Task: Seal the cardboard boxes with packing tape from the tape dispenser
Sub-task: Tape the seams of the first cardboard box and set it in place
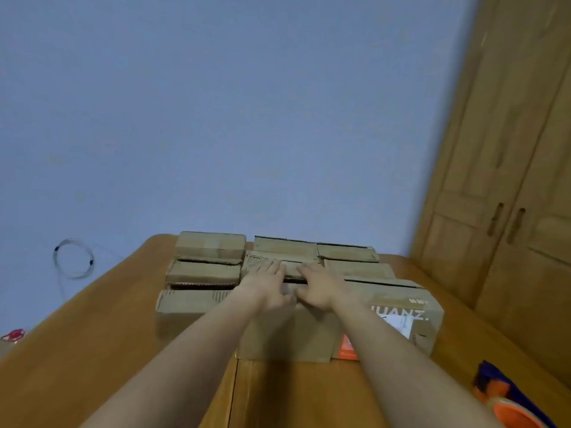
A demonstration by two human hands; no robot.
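Several cardboard boxes (204, 248) crowd the far end of a wooden desk (92, 344), against a blue wall (231, 118); wooden wardrobe doors (506, 186) stand right. Both hands lie flat, fingers straight, side by side on the middle box (290, 332) flaps: left hand (265, 285), right hand (318, 288). Box contents hidden. Orange-and-blue object (509, 400) at desk's near right.

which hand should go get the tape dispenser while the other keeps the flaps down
Probably right. Both the left hand and right hand press flat on the middle box, and the orange-and-blue tool, possibly the dispenser, lies on the right.
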